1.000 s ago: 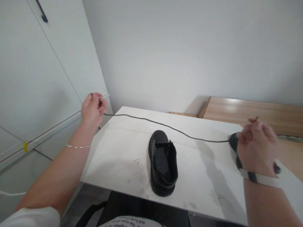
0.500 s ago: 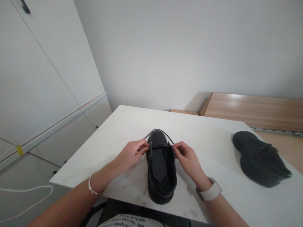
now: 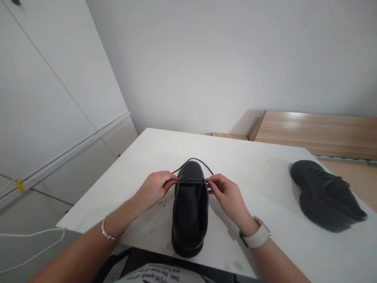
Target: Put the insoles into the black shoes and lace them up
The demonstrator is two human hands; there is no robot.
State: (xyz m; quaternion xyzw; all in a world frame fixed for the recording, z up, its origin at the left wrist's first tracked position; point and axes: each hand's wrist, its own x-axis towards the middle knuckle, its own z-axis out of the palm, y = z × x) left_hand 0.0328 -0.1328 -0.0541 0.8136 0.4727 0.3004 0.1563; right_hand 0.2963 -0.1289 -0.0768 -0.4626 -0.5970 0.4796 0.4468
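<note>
A black shoe [image 3: 189, 212] stands on the white table [image 3: 253, 232], heel toward me, toe pointing away. A thin black shoelace [image 3: 193, 160] loops round its toe and runs taut across the upper between my hands. My left hand [image 3: 154, 187] pinches the lace at the shoe's left side. At the right side, my right hand [image 3: 224, 191], with a white watch on the wrist, pinches the other end. Both hands rest close against the shoe's upper.
A second black shoe [image 3: 325, 195] lies on its side at the table's right. A wooden surface [image 3: 315, 131] stands behind the table by the wall. White cabinet doors [image 3: 50, 106] are at the left, with a white cable [image 3: 32, 243] hanging low.
A second ago my hands held the lace stretched wide apart above the table. They have since come together at the shoe, and the shoe has shifted slightly left toward me.
</note>
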